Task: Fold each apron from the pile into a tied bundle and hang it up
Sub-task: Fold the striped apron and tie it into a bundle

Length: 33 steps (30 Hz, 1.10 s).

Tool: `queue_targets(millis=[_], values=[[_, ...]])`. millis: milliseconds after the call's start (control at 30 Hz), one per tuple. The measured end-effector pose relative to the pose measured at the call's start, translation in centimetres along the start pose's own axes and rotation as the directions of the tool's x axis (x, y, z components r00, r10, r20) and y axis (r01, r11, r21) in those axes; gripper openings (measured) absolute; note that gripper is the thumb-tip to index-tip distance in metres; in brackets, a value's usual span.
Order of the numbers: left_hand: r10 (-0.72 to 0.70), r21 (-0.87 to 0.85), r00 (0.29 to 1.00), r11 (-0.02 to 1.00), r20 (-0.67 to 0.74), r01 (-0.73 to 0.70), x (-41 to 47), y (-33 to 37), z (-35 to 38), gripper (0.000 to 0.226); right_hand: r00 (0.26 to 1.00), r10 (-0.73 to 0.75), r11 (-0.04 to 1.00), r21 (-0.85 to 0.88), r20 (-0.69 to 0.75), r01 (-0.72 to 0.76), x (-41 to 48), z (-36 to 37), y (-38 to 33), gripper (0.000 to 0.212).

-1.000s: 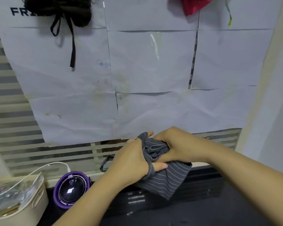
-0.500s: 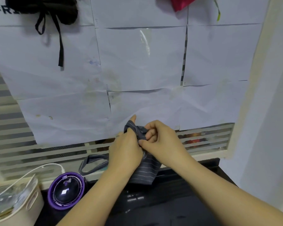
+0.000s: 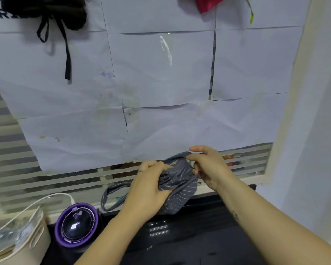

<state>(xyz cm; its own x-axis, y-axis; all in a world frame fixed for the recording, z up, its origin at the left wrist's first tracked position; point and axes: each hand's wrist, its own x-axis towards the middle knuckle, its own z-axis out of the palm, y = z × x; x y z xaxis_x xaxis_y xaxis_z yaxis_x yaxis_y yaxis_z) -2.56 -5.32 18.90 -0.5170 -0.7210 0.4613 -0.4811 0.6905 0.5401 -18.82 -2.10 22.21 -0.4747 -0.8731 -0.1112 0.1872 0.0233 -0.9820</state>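
Both hands grasp grey striped apron (image 3: 177, 180): left hand (image 3: 147, 190) grips bundle, right hand (image 3: 208, 167) pinches strap (image 3: 177, 157). Purple round device (image 3: 76, 224), cream bin (image 3: 30, 243) beside; black bundle (image 3: 44, 11) hangs above.

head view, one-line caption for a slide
A grey striped apron gripped by the left hand, its strap pinched by the right hand.

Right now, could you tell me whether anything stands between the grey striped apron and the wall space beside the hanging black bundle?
Nothing visible does. The left hand and right hand grip the grey striped apron; only papered wall lies above it, up to the black bundle and red cloth.
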Motion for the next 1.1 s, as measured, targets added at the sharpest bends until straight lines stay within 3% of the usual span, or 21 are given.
queue_targets(millis=[67,233,367,433,533,600,667,767,867,933,1000,1100], values=[[0.018,-0.053,0.998,0.998,-0.060,-0.022,-0.3,0.0,0.4,0.034,1.000,0.009,1.000,0.025,-0.012,-0.009,0.2,-0.5,0.1,0.016],[0.013,-0.230,0.973,0.971,-0.229,-0.067,-0.6,-0.4,1.2,0.048,0.983,0.154,0.941,0.289,0.101,-0.177,0.5,-1.1,-0.5,0.016],[0.207,-0.121,0.932,0.960,-0.296,-0.252,-0.8,-1.7,1.7,0.040,0.948,0.232,0.907,0.303,0.219,-0.292,0.4,-2.0,-0.1,0.018],[0.372,-0.020,0.892,0.921,-0.257,-0.390,-0.7,-1.5,1.8,0.031,0.930,0.239,0.914,0.258,0.279,-0.312,0.4,-2.6,0.0,0.017],[0.668,0.182,0.732,0.743,-0.136,-0.644,-0.3,-1.0,2.0,0.025,0.905,0.325,0.942,-0.008,0.274,-0.336,0.2,-3.0,-0.2,0.020],[0.761,0.263,0.643,0.641,-0.088,-0.721,0.0,-0.7,1.8,0.030,0.903,0.363,0.932,-0.106,0.229,-0.347,-0.2,-2.9,-0.7,0.022],[0.777,0.275,0.617,0.625,-0.128,-0.730,0.5,-0.7,1.3,0.025,0.906,0.359,0.932,-0.131,0.224,-0.337,-0.4,-3.0,-0.7,0.025],[0.631,0.217,0.713,0.775,-0.307,-0.593,0.7,-0.5,0.3,0.022,0.860,0.341,0.929,0.006,0.380,-0.371,-0.3,-3.0,-0.2,0.014],[0.150,-0.120,0.875,0.966,-0.459,-0.229,0.6,0.6,-0.4,0.026,0.803,0.328,0.881,0.146,0.498,-0.451,-0.4,-3.2,0.2,0.011],[-0.142,-0.411,0.915,0.911,-0.378,-0.028,0.9,1.0,-0.1,0.033,0.804,0.303,0.868,0.201,0.511,-0.455,-0.6,-3.3,0.0,0.022],[-0.225,-0.489,0.918,0.871,-0.326,0.040,1.5,0.6,0.3,0.029,0.810,0.267,0.883,0.203,0.522,-0.423,-0.8,-3.3,-0.2,0.029],[-0.249,-0.476,0.917,0.876,-0.310,0.077,2.1,0.0,0.6,0.024,0.859,0.242,0.957,0.032,0.450,-0.287,-1.2,-3.0,-0.7,0.024]])
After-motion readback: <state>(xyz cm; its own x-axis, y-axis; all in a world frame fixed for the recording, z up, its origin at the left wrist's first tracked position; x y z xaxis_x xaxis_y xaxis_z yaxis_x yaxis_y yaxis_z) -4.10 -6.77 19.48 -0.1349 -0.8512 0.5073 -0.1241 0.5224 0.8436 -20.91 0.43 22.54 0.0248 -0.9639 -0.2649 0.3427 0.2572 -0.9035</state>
